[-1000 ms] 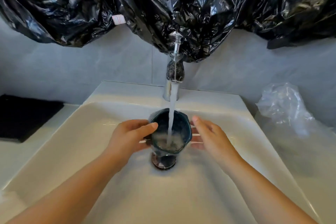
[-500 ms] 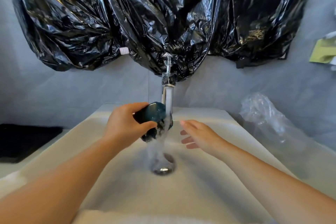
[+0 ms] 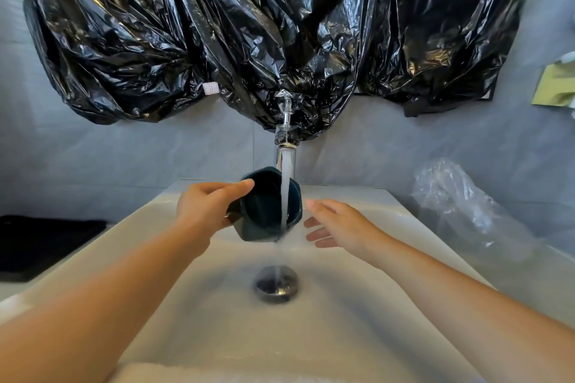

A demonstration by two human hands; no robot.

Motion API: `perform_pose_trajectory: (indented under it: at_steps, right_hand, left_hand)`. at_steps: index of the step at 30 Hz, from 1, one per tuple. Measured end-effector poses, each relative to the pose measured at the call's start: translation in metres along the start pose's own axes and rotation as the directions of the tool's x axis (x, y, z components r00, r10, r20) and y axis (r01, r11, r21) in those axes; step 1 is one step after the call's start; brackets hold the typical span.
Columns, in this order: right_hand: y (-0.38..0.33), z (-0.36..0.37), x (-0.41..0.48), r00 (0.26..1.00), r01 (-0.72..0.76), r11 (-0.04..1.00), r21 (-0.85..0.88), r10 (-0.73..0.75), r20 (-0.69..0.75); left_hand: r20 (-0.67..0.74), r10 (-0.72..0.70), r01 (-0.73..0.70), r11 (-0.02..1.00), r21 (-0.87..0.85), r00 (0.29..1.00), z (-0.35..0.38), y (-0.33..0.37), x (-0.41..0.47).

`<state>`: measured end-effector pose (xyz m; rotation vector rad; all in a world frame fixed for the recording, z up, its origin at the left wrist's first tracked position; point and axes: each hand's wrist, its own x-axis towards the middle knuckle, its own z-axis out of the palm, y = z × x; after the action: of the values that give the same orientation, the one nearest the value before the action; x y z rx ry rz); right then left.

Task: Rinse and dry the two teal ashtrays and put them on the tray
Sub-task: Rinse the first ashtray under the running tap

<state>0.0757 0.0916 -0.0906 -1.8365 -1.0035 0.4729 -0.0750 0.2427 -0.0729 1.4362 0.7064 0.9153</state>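
Rinse step, I judge; left hand (image 3: 203, 211) grips the tilted teal ashtray (image 3: 264, 210) under the faucet (image 3: 286, 134); right hand (image 3: 339, 224) hovers spread and empty, right of the faucet; next needs draining, then drying.

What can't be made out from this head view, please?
- Left hand: fingers hidden behind the teal ashtray it holds, head view.
- Wall: covered by black plastic sheeting.
- Green item: cut off by right edge.
- Black flat thing, left: tray or mat, cannot tell.
- Second ashtray: out of frame.
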Motion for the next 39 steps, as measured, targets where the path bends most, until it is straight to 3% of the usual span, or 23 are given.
perform_pose_trajectory:
  at_steps: [8, 14, 21, 25, 29, 31, 35, 37, 39]
  right_hand:
    - [-0.006, 0.001, -0.005, 0.991, -0.104, 0.985, 0.139, 0.091, 0.098]
    - [-0.006, 0.008, -0.014, 0.956, -0.226, 0.968, 0.104, 0.2, 0.217]
    - [-0.009, 0.008, -0.014, 0.95, -0.271, 0.956, 0.111, 0.246, 0.195]
    - [-0.006, 0.011, -0.011, 0.938, -0.336, 0.902, 0.272, 0.293, 0.186]
    - [-0.004, 0.013, -0.004, 0.923, -0.381, 0.719, 0.581, 0.336, 0.189]
    - [-0.005, 0.012, -0.003, 0.921, -0.378, 0.678, 0.631, 0.343, 0.183]
    - [-0.006, 0.012, -0.007, 0.904, -0.427, 0.721, 0.547, 0.357, 0.234]
    - [-0.006, 0.012, -0.006, 0.907, -0.421, 0.816, 0.396, 0.367, 0.208]
    - [-0.004, 0.008, -0.002, 0.936, -0.351, 0.916, 0.193, 0.34, 0.09]
  left_hand:
    - [0.123, -0.208, 0.211, 0.977, -0.007, 0.97, 0.004, -0.012, -0.004]
    - [0.172, -0.227, 0.211, 0.972, 0.108, 0.959, 0.001, -0.019, -0.007]
    - [0.184, -0.225, 0.214, 0.974, 0.077, 0.957, 0.008, -0.015, -0.01]
    - [0.283, -0.278, 0.29, 0.957, 0.001, 0.918, 0.011, -0.014, -0.01]
    - [0.367, -0.332, 0.336, 0.94, 0.057, 0.869, 0.011, -0.011, -0.011]
    - [0.366, -0.321, 0.313, 0.946, 0.084, 0.873, 0.014, -0.011, -0.012]
    - [0.258, -0.257, 0.249, 0.966, 0.063, 0.931, 0.017, -0.015, -0.011]
    - [0.17, -0.22, 0.216, 0.976, 0.042, 0.961, 0.016, -0.014, -0.01]
    - [0.087, -0.134, 0.12, 0.982, 0.145, 0.987, 0.015, -0.012, -0.009]
